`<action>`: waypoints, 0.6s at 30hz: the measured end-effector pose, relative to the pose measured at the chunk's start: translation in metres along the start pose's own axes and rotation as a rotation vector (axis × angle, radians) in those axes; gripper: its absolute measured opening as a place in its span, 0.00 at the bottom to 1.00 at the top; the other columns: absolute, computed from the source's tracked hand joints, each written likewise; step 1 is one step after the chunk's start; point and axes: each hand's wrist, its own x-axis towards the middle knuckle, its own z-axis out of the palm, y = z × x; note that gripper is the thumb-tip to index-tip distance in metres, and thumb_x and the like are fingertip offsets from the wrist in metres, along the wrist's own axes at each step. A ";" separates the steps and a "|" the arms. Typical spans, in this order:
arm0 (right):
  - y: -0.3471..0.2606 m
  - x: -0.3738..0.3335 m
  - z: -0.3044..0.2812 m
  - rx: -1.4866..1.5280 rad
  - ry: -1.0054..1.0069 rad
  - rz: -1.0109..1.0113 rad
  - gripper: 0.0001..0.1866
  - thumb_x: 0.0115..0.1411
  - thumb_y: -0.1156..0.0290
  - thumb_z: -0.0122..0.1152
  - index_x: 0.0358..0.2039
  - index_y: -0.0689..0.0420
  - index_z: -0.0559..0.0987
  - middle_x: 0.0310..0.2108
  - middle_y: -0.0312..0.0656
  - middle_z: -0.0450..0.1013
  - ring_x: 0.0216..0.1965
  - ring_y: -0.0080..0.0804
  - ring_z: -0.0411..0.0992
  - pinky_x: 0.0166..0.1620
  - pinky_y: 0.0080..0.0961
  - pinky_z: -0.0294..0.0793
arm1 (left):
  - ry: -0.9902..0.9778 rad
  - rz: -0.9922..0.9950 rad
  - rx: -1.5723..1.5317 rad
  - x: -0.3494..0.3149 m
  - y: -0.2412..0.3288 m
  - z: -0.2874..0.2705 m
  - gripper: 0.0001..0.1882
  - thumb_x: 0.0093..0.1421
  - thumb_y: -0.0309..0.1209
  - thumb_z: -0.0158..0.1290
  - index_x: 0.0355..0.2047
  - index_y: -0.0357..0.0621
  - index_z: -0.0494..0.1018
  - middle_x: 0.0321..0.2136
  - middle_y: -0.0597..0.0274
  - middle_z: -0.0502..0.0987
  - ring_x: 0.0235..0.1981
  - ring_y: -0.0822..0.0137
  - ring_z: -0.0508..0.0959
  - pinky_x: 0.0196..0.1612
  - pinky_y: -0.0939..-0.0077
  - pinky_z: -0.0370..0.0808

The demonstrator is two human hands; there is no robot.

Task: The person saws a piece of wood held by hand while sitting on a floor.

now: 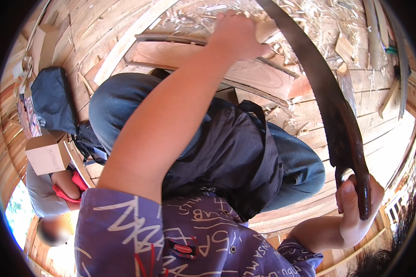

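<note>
Dark metal saw point(327, 90) in the right hand point(359, 203): fingers wrapped round the saw's dark handle point(362, 171), thumb showing near the handle opening, arm bent and close to the body at lower right. Blade runs up and away past the top edge of view, toothed side facing left. Left arm stretched forward across the lap, left hand point(239, 36) back up, fingers forward, thumb out toward the blade; palm side hidden, can't tell if it grips anything. The saw is to the right of the left hand, blade passing near it in view, no contact seen. Reddish plank point(259, 76) with dark edge strips lies below the left hand and wrist, left of the blade. Wood shavings point(293, 50) scattered over the plank floor point(321, 127).
</note>
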 end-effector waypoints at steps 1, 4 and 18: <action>0.006 0.001 -0.003 -0.014 -0.047 -0.037 0.16 0.53 0.63 0.63 0.22 0.62 0.70 0.12 0.36 0.61 0.14 0.22 0.57 0.18 0.21 0.51 | 0.011 0.000 -0.035 -0.002 0.002 0.000 0.30 0.44 0.54 0.56 0.39 0.42 0.79 0.34 0.51 0.78 0.45 0.52 0.72 0.51 0.56 0.63; 0.012 -0.004 -0.024 -0.051 -0.167 -0.065 0.19 0.59 0.58 0.57 0.21 0.61 0.69 0.11 0.34 0.60 0.12 0.20 0.56 0.17 0.20 0.51 | 0.001 0.024 -0.049 0.001 0.001 0.007 0.30 0.45 0.53 0.55 0.39 0.40 0.78 0.34 0.51 0.78 0.45 0.52 0.72 0.51 0.56 0.64; 0.009 -0.028 -0.035 0.119 -0.050 0.019 0.17 0.60 0.60 0.56 0.24 0.62 0.70 0.10 0.32 0.59 0.12 0.17 0.55 0.17 0.19 0.49 | -0.002 -0.040 -0.028 0.001 -0.005 -0.002 0.29 0.46 0.54 0.56 0.35 0.40 0.79 0.33 0.53 0.78 0.47 0.55 0.70 0.53 0.61 0.60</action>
